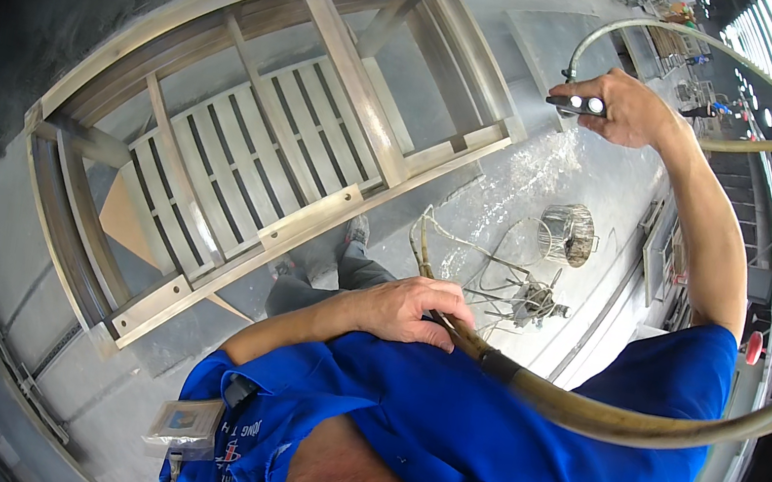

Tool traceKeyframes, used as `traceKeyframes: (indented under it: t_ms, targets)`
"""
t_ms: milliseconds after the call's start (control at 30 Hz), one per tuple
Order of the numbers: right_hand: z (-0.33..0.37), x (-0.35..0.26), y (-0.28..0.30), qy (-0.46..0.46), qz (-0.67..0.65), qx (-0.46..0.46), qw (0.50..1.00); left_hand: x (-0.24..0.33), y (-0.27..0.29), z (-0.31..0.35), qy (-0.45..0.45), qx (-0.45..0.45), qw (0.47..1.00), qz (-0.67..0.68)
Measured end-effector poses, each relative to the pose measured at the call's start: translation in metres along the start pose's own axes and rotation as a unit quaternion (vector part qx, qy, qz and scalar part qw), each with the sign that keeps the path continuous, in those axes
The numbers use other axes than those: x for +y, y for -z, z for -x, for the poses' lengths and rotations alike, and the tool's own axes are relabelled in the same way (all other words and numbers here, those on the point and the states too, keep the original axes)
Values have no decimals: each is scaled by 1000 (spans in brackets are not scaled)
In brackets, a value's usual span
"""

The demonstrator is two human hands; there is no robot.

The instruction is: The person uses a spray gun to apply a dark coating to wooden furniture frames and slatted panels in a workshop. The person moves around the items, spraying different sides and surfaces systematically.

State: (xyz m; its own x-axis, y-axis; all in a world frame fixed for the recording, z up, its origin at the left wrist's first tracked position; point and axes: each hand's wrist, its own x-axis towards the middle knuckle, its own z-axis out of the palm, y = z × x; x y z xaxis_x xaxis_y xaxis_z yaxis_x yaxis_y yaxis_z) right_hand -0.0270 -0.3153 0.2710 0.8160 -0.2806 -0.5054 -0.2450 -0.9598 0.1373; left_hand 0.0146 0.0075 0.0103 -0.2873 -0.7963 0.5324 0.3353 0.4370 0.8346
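My right hand (630, 110) is stretched out to the far right, its fingers wrapped round a small dark spray gun (576, 103). The gun's nose points left at the near corner of a large frame, and a faint pale haze hangs between them. Close to my body, my left hand (411, 310) is closed round a thick yellowish hose (572, 401), which curves away to the right. The openwork frame (284, 221), pale beige with brownish inner bars, stands tilted in the view on the left. Slats (239, 154) with dark gaps show through it.
A paint-crusted bucket (569, 234) stands on the spattered grey floor. Beside it lies a tangle of thin hoses and metal parts (527, 297). Another hose (725, 42) arches from the gun toward the right rim. A brown board (125, 217) shows under the frame's left end.
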Motion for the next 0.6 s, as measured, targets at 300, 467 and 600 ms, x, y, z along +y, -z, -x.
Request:
traceKeyframes:
  t_ms: [300, 467, 600]
  targets:
    - [-118, 59, -21, 27, 27, 388, 921, -1, -13, 5, 67, -17, 997, -36]
    - [-145, 85, -6, -1, -49, 409, 911, 4, -17, 9, 95, -4, 995, -36]
    - [-117, 79, -8, -4, -98, 359, 928, 9, -17, 5, 94, -7, 995, -30]
